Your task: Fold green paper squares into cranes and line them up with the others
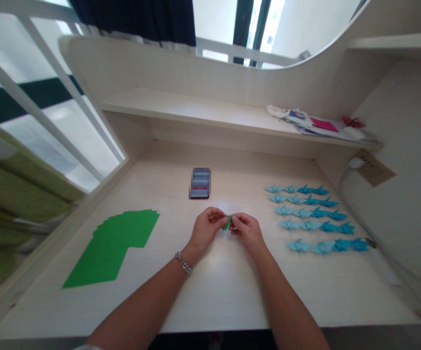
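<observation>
A small folded piece of green paper [227,223] is pinched between my two hands, just above the middle of the desk. My left hand [208,226], with a chain bracelet at its wrist, grips the paper's left side between thumb and fingers. On the other side, my right hand [246,230] holds it with fingertips closed. The fingers cover much of the paper, so its exact folded shape is hidden. Fanned out to the left lie several flat green paper sheets [113,245]. Rows of blue folded paper cranes [310,212] stand to the right.
A phone-like device [200,183], blurred out, lies beyond my hands on the pale desk [166,170]. Papers [323,125] rest on the shelf [195,108] behind. A plug with a cable [356,163] sits in the right wall socket. White rails [50,97] border the left.
</observation>
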Demonstrator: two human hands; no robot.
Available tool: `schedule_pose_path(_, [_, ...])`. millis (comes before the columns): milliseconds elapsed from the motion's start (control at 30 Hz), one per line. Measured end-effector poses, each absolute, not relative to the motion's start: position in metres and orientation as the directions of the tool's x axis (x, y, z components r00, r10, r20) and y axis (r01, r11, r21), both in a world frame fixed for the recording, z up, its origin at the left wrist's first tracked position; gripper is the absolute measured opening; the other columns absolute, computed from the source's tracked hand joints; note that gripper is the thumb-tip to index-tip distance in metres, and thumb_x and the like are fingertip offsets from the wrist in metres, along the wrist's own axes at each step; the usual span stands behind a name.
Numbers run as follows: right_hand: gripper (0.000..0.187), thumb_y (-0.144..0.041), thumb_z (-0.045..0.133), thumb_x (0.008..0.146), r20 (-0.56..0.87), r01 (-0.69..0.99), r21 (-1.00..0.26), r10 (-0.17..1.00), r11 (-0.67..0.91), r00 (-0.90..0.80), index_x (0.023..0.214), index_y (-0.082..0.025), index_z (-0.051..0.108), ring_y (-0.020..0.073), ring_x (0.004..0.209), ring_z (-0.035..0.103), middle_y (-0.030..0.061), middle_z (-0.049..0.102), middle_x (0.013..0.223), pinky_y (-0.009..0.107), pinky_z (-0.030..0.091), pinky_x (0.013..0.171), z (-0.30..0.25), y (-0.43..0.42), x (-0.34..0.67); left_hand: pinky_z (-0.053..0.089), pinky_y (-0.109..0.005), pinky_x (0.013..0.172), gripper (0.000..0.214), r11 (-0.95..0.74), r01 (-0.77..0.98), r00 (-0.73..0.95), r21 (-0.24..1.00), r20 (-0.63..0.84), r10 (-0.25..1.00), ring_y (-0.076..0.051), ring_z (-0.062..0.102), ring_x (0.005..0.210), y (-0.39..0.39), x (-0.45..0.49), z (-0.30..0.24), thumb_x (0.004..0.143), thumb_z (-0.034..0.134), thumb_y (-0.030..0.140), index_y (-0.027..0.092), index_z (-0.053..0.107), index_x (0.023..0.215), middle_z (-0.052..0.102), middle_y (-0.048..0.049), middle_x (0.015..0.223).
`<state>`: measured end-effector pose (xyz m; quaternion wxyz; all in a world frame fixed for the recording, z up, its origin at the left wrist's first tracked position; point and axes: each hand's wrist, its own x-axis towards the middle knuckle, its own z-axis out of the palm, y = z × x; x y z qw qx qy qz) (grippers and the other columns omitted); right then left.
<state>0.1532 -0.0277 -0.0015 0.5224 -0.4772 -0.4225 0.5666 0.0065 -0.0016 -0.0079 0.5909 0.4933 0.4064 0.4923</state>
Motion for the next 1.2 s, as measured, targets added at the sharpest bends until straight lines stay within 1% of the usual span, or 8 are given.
schedule_pose_path(133, [0.024, -0.039, 0.069, 0.071, -0.129, -0.218, -0.968, 0.992, -0.127, -0.006, 0.079, -0.016, 0.066, 0.0114, 0.058, 0.056, 0.0012, 0.063, 0.065, 0.023, 0.046, 0.055, -0.0041, -0.0269, 0.1545, 0.049, -0.029, 0.069, 0.021, -0.092, 0.086, 0.161, 0.992, 0.077, 0.984, -0.017, 0.062, 0.071, -0.0013, 0.0032, -0.0057, 0.069, 0.07, 0.034, 0.015, 0.066, 0.077, 0.068, -0.0052, 0.077])
schedule_pose_path(200, [0.025, -0.039, 0.069, 0.071, -0.117, -0.201, -0.973, 0.993, -0.117, -0.011, 0.08, -0.016, 0.066, 0.0118, 0.057, 0.056, 0.001, 0.063, 0.064, 0.024, 0.047, 0.056, -0.0059, -0.0259, 0.155, 0.048, -0.029, 0.069, 0.021, -0.124, 0.153, 0.179, 0.98, 0.096, 0.979, -0.017, 0.062, 0.071, -0.0016, 0.0019, -0.0045, 0.071, 0.068, 0.036, 0.015, 0.068, 0.077, 0.068, -0.0054, 0.077])
schedule_pose_path(367, [0.024, -0.038, 0.068, 0.071, -0.071, -0.123, -0.99, 0.997, -0.07, 0.009, 0.082, -0.016, 0.066, 0.0128, 0.056, 0.057, 0.0014, 0.064, 0.064, 0.026, 0.047, 0.055, -0.0076, -0.0237, 0.1553, 0.048, -0.029, 0.07, 0.022, -0.127, 0.066, 0.327, 0.99, 0.098, 0.94, -0.017, 0.062, 0.072, -0.003, 0.0019, -0.0022, 0.079, 0.061, 0.035, 0.014, 0.068, 0.08, 0.068, -0.0059, 0.077])
schedule_pose_path(467, [0.023, -0.036, 0.067, 0.072, -0.047, -0.081, -0.996, 0.999, -0.046, 0.019, 0.082, -0.016, 0.065, 0.0127, 0.054, 0.056, 0.0012, 0.064, 0.063, 0.026, 0.046, 0.053, -0.0076, -0.0231, 0.1555, 0.048, -0.028, 0.071, 0.023, -0.126, 0.045, 0.356, 0.991, 0.102, 0.929, -0.016, 0.061, 0.072, -0.0036, 0.0028, -0.0022, 0.081, 0.059, 0.036, 0.014, 0.067, 0.08, 0.068, -0.0058, 0.077])
schedule_pose_path(800, [0.025, -0.042, 0.063, 0.075, -0.028, -0.096, -0.995, 0.999, -0.026, 0.018, 0.079, -0.017, 0.062, 0.0128, 0.054, 0.055, 0.0004, 0.061, 0.06, 0.025, 0.044, 0.053, -0.0056, -0.0237, 0.1547, 0.049, -0.029, 0.071, 0.024, -0.084, -0.003, 0.366, 0.997, 0.079, 0.927, -0.017, 0.062, 0.072, -0.0021, 0.0023, -0.005, 0.078, 0.062, 0.036, 0.013, 0.067, 0.079, 0.068, -0.0071, 0.076])
schedule_pose_path(967, [0.025, -0.04, 0.07, 0.07, 0.002, -0.027, -1.0, 0.999, 0.003, 0.049, 0.075, -0.017, 0.059, 0.0126, 0.053, 0.054, -0.0007, 0.059, 0.06, 0.025, 0.043, 0.052, -0.0027, -0.0244, 0.1531, 0.049, -0.028, 0.068, 0.025, -0.101, 0.027, 0.36, 0.995, 0.084, 0.929, -0.016, 0.061, 0.071, -0.0038, 0.0026, -0.0031, 0.08, 0.06, 0.037, 0.014, 0.067, 0.076, 0.067, -0.0057, 0.074])
schedule_pose_path(1100, [0.024, -0.041, 0.063, 0.076, 0.031, 0.025, -0.999, 0.997, 0.03, 0.066, 0.077, -0.017, 0.06, 0.0135, 0.055, 0.055, 0.0006, 0.061, 0.062, 0.026, 0.044, 0.054, -0.0049, -0.0244, 0.1528, 0.05, -0.027, 0.066, 0.025, -0.115, 0.053, 0.316, 0.992, 0.092, 0.944, -0.015, 0.061, 0.068, -0.0053, 0.0045, -0.0024, 0.08, 0.059, 0.037, 0.014, 0.066, 0.075, 0.066, -0.0054, 0.072])
schedule_pose_path(1200, [0.024, -0.041, 0.059, 0.079, 0.046, 0.043, -0.998, 0.991, 0.041, 0.126, 0.077, -0.017, 0.06, 0.0139, 0.055, 0.055, 0.0004, 0.06, 0.06, 0.026, 0.045, 0.054, -0.0093, -0.0231, 0.1533, 0.052, -0.028, 0.065, 0.023, -0.075, 0.0, 0.254, 0.997, 0.073, 0.964, -0.015, 0.063, 0.067, -0.0054, 0.0071, -0.0033, 0.079, 0.061, 0.037, 0.013, 0.063, 0.078, 0.067, -0.005, 0.073])
